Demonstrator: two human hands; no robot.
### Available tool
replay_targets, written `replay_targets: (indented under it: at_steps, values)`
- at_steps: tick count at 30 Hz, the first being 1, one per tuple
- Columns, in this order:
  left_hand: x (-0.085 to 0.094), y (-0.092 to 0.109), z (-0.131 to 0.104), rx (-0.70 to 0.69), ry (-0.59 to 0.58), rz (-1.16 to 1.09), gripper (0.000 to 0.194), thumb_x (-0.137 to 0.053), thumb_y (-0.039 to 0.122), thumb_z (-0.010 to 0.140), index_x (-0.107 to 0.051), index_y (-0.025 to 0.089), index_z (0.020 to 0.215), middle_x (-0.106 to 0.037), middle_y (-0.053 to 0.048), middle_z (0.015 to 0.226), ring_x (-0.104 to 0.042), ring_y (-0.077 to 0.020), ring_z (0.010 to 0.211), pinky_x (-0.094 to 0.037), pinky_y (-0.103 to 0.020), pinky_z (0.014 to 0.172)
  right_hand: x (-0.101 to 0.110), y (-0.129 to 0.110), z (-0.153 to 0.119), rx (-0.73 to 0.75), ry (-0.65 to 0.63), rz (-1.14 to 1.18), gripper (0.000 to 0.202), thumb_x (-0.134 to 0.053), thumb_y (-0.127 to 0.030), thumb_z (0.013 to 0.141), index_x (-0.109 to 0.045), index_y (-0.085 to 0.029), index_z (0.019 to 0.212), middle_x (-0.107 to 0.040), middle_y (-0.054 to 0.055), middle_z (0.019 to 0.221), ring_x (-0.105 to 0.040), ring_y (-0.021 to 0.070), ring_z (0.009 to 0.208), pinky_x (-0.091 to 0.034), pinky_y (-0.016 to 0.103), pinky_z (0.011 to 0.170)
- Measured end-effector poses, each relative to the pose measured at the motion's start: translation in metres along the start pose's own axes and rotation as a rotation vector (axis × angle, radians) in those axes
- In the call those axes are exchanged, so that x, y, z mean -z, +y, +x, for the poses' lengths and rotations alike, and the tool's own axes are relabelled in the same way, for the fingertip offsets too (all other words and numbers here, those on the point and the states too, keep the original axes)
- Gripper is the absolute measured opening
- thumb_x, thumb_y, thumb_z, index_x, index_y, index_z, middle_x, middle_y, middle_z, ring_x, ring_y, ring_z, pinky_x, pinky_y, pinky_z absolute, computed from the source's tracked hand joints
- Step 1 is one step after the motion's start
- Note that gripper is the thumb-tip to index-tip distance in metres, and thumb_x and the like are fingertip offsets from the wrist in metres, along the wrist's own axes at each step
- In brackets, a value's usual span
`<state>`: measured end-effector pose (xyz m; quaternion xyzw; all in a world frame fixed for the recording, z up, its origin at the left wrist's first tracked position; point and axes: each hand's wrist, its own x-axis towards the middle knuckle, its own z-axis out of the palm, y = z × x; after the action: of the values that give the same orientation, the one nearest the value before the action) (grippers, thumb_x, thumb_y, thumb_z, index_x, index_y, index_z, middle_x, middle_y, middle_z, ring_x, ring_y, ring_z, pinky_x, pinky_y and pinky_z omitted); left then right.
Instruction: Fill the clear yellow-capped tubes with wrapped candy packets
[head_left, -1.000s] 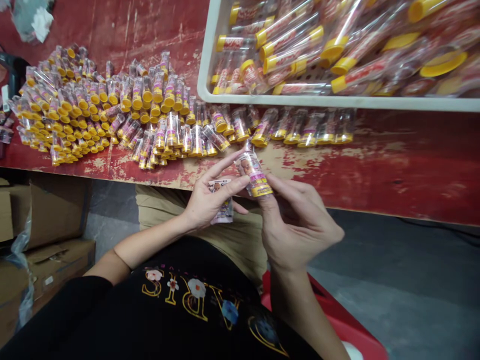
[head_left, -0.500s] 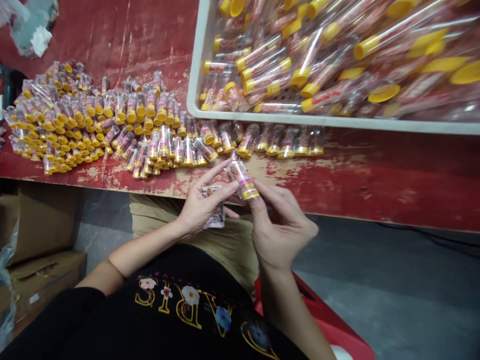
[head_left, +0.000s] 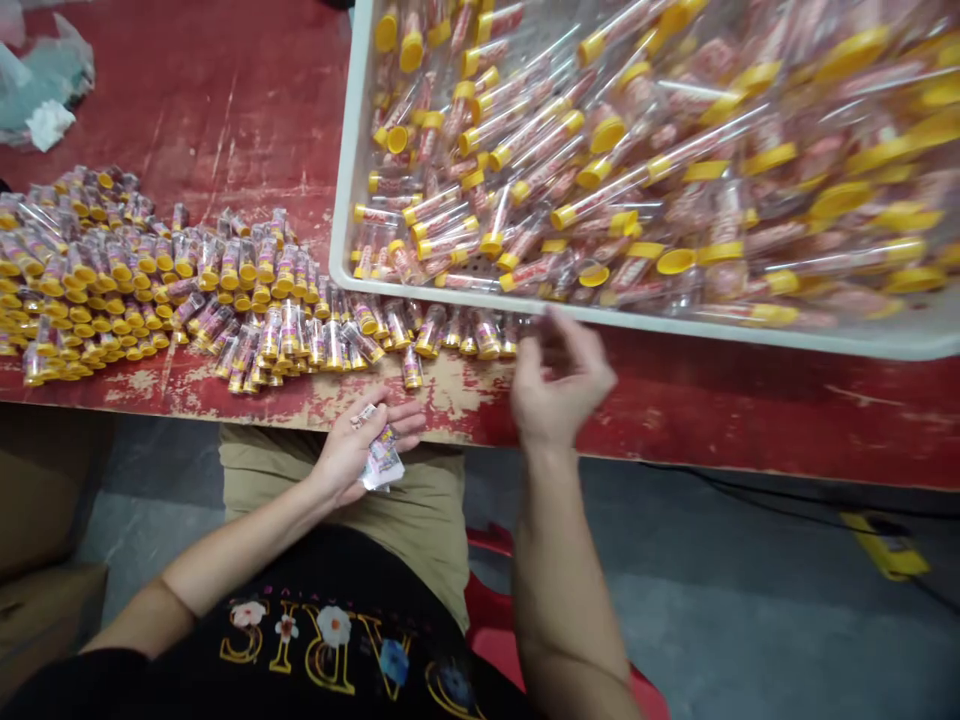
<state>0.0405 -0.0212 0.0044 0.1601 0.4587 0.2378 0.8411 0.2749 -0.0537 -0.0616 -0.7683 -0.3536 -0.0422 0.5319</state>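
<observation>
My left hand (head_left: 352,448) is palm up below the table's front edge, its thumb pressing a few small printed paper pieces (head_left: 384,462) against the palm while its fingers stretch out. At the tray's front rim is my right hand (head_left: 559,390), a little blurred, with thumb and fingers apart and nothing visible between them. A small clear tube with a yellow cap (head_left: 412,370) stands in front of a row of similar tubes (head_left: 484,335). The big white tray (head_left: 637,322) holds many yellow-capped tubes with red-and-white printing (head_left: 525,265).
On the left of the red table (head_left: 225,110) stand many small yellow-capped tubes (head_left: 90,275). Crumpled plastic and white tissue (head_left: 51,125) lie at the back left. Cardboard boxes (head_left: 45,490) are at the lower left. Cables and a yellow item (head_left: 885,548) lie on the floor.
The tube between my hands is out of them, and one now stands before the row. My right hand has moved up to the tray; my left hand has opened outward. The view has shifted.
</observation>
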Motion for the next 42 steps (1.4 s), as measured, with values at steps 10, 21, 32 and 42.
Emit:
replay_targets:
  at_steps: [10, 21, 32, 42]
  values:
    - [0.005, 0.000, 0.007, -0.120, -0.060, 0.083, 0.023, -0.068, 0.031, 0.102, -0.070, 0.012, 0.116, -0.079, -0.019, 0.125, -0.080, -0.0263, 0.104, -0.064, -0.027, 0.066, 0.040, -0.012, 0.099, 0.107, -0.266, -0.110, 0.013, -0.070, -0.023, 0.094, -0.073, -0.020, 0.107, -0.071, 0.014, 0.126, -0.062, 0.0263, 0.130, -0.043, 0.049, 0.118]
    - [-0.002, -0.010, 0.010, -0.411, -0.079, 0.130, 0.060, -0.097, 0.060, 0.063, -0.082, 0.019, 0.103, -0.079, -0.008, 0.118, -0.072, -0.0126, 0.082, -0.056, -0.019, 0.061, 0.002, -0.091, -0.095, -0.485, -0.466, 0.604, 0.041, -0.089, -0.057, 0.074, -0.074, -0.021, 0.087, -0.071, 0.001, 0.077, -0.058, 0.0105, 0.060, -0.050, 0.025, 0.056]
    - [-0.006, -0.005, 0.004, -0.278, 0.125, -0.052, 0.051, -0.099, 0.052, 0.064, -0.070, 0.015, 0.084, -0.069, 0.003, 0.074, -0.057, -0.0058, 0.055, -0.047, -0.019, 0.049, 0.020, -0.096, -0.090, -0.345, -0.554, 0.586, 0.046, -0.066, -0.059, 0.096, -0.068, -0.030, 0.133, -0.063, 0.004, 0.100, -0.062, 0.0153, 0.081, -0.058, 0.031, 0.073]
    - [-0.001, 0.000, -0.001, -0.145, -0.003, 0.012, 0.038, -0.092, 0.044, 0.079, -0.071, 0.015, 0.092, -0.075, -0.002, 0.089, -0.067, -0.0098, 0.064, -0.056, -0.022, 0.059, 0.037, -0.103, -0.102, 0.063, -0.288, 0.308, 0.029, -0.085, -0.027, 0.086, -0.076, -0.027, 0.114, -0.077, 0.005, 0.103, -0.074, 0.0213, 0.094, -0.064, 0.040, 0.088]
